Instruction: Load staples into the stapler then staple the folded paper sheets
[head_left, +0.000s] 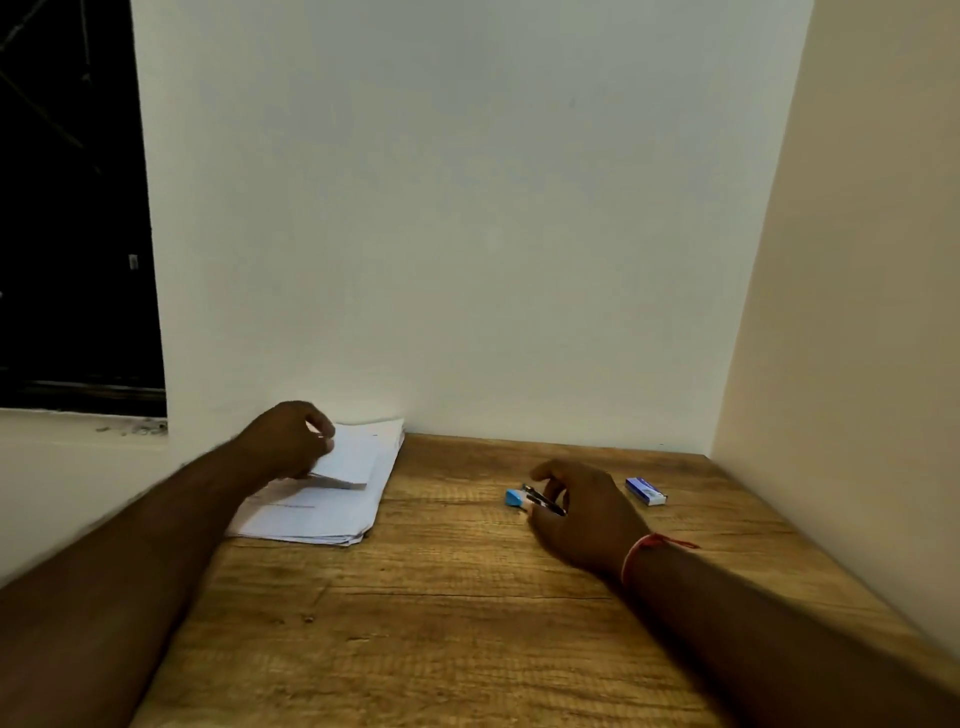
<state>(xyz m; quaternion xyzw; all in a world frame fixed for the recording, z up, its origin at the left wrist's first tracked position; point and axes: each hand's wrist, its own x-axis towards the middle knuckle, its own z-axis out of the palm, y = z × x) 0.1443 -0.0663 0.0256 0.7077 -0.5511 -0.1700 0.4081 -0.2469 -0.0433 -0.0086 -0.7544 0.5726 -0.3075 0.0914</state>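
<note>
We are pinching a folded sheet between the fingers of our left hand, lifting its edge off the paper stack lying at the wooden table's far left. Our right hand is curling closed around the blue stapler resting mid-table. The staple box is sitting just beyond, apart from that hand.

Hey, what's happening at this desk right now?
A person is working at a wooden table. Their left hand is lifting a folded sheet off the paper stack by the wall. Their right hand grips a small blue stapler resting on the table. A blue staple box lies just beyond that hand, untouched. Nothing is being stapled yet.
</note>
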